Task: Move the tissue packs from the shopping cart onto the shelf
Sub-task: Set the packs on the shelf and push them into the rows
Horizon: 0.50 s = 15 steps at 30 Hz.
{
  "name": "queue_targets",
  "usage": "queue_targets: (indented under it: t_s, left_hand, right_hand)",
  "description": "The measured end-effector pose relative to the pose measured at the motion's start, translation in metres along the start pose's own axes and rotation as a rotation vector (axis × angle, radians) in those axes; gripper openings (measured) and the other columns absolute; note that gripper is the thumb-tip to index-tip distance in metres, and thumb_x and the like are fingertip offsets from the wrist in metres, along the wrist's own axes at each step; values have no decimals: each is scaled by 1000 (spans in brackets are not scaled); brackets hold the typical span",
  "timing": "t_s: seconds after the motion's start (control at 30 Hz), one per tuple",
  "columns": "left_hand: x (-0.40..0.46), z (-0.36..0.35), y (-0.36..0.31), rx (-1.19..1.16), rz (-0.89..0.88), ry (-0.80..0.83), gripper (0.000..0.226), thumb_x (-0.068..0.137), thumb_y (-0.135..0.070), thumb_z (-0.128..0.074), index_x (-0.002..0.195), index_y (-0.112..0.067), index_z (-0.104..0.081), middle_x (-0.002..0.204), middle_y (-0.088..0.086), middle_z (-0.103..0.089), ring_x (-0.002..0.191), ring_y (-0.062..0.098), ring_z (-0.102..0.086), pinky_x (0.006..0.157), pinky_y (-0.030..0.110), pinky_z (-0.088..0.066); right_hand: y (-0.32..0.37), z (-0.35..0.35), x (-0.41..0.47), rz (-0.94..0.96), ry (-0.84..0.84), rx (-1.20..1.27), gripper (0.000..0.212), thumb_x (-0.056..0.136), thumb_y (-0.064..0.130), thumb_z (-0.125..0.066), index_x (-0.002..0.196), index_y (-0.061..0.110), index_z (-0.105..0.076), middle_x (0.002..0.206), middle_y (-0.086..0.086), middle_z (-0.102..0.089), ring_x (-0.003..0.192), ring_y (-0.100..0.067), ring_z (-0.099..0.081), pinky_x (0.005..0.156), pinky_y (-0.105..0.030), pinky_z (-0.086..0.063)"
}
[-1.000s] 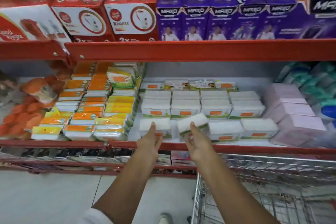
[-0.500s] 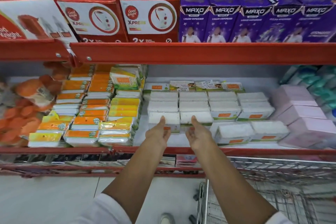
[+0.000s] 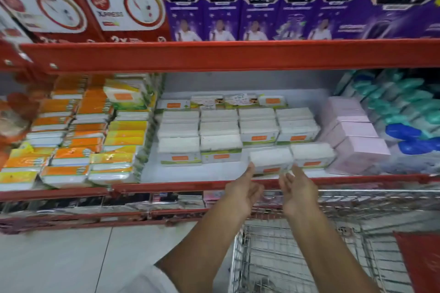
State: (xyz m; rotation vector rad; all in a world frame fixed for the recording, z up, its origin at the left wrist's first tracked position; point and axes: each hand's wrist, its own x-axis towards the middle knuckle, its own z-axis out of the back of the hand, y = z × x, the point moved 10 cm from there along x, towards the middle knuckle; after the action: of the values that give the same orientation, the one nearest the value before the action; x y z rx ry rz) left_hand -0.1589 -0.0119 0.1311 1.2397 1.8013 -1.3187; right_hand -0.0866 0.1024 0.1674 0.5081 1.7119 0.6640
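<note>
White tissue packs with orange and green labels lie in rows on the middle shelf. One pack sits in the front row, slightly askew. My left hand and my right hand flank it from below, palms facing each other and fingers spread. The left fingertips touch its lower left corner, and the right fingertips are at its lower right corner. Neither hand is closed around it. The wire shopping cart stands under my arms at the lower right; no packs show inside it.
Orange and yellow packs fill the shelf's left side, pink packs and teal and blue bags its right. An upper red shelf beam carries red and purple boxes. A red panel sits at the cart's right.
Both hands left the two packs they had pushed back on the left and moved right, and now flank a front-row pack. The view has shifted with them.
</note>
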Motion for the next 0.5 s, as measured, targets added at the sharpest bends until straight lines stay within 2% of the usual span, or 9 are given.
queue_targets:
  t_s: [0.07,0.13,0.2,0.27,0.33,0.4,0.5]
  left_hand:
    - [4,-20,5,-9,4,11,49,83,-38,-70,115,-4,-55,103,17,-56,90,23,-63,59,21,-57]
    - [7,-37,4,-35,-6,14,49,83,-38,-70,118,-6,-55,105,17,-57,87,21,-63,58,20,-58]
    - [9,-46,-1,-85,-25,3,46,85,-33,-69,119,-4,-57,109,16,-59,81,20,-61,60,21,-58]
    - [11,-46,-9,-115,-49,-20,42,86,-27,-69,116,0,-57,108,20,-60,77,22,-61,60,22,-57]
    - [12,-46,-17,-117,-73,-33,36,87,-24,-68,107,3,-58,114,24,-61,73,23,-62,49,22,-57]
    - [14,-47,-23,-119,-86,-48,32,87,-24,-68,99,4,-58,121,26,-60,72,23,-63,49,22,-58]
    - [15,-52,-34,-96,-99,-40,27,89,-24,-65,88,1,-57,125,25,-58,78,23,-63,76,29,-57]
  right_hand:
    - [25,7,15,29,-26,15,18,96,23,-55,80,14,-55,72,-2,-43,58,-8,-41,78,-21,-52]
    - [43,7,31,33,-13,57,10,95,22,-57,88,16,-55,82,-3,-51,61,-9,-41,75,-21,-45]
    - [50,5,46,6,27,134,4,96,18,-56,99,15,-56,111,-4,-59,80,-13,-55,85,-25,-45]
    - [50,1,58,-21,45,202,26,96,13,-55,121,10,-54,132,-10,-57,111,-22,-59,103,-31,-44]
    - [50,-6,63,-42,77,227,38,96,11,-53,133,8,-47,137,-13,-54,122,-25,-54,108,-38,-41]
    - [49,-16,64,-55,116,220,36,96,10,-53,132,8,-49,137,-14,-54,120,-25,-54,108,-42,-41]
    - [51,-20,69,-67,122,196,9,94,11,-58,103,11,-60,134,-13,-57,120,-24,-55,106,-40,-44]
